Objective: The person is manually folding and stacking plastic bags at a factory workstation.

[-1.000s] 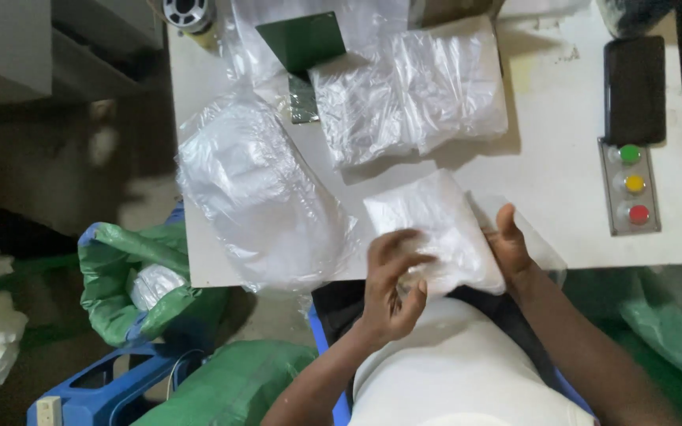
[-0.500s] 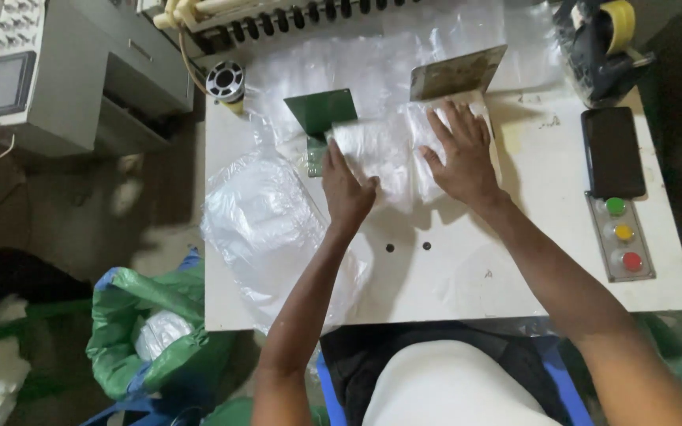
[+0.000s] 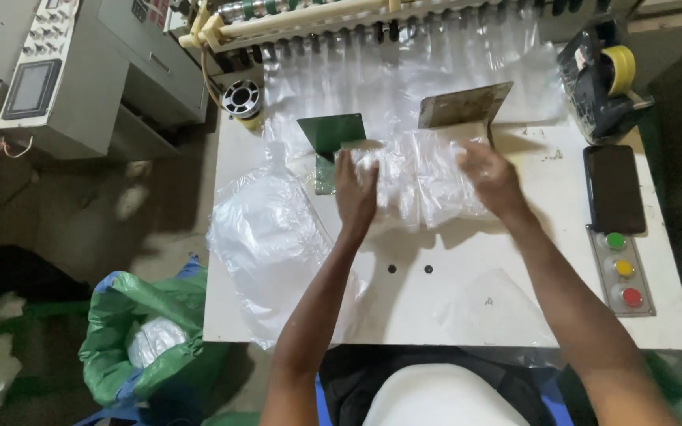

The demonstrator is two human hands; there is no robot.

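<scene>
My left hand point(image 3: 356, 189) and my right hand point(image 3: 489, 177) press on either side of a stack of clear plastic bags point(image 3: 420, 181) lying on the white table point(image 3: 515, 244). The stack sits between a green metal guide plate point(image 3: 331, 132) on the left and a brown angled guide plate point(image 3: 463, 104) on the right. My fingers curl around the ends of the stack. Clear plastic film point(image 3: 436, 55) hangs down from a roller machine behind the plates.
A large clear bag point(image 3: 270, 237) droops over the table's left edge. A black phone point(image 3: 614, 188) and three coloured buttons point(image 3: 623, 268) lie at the right. A tape dispenser point(image 3: 605, 75) stands at back right, a control box point(image 3: 49, 71) at left, a green sack point(image 3: 148, 331) on the floor.
My hands left a single bag near the table's front edge, reached to the stack between the guide plates, and now grip its two ends. The camera has tilted up toward the machine.
</scene>
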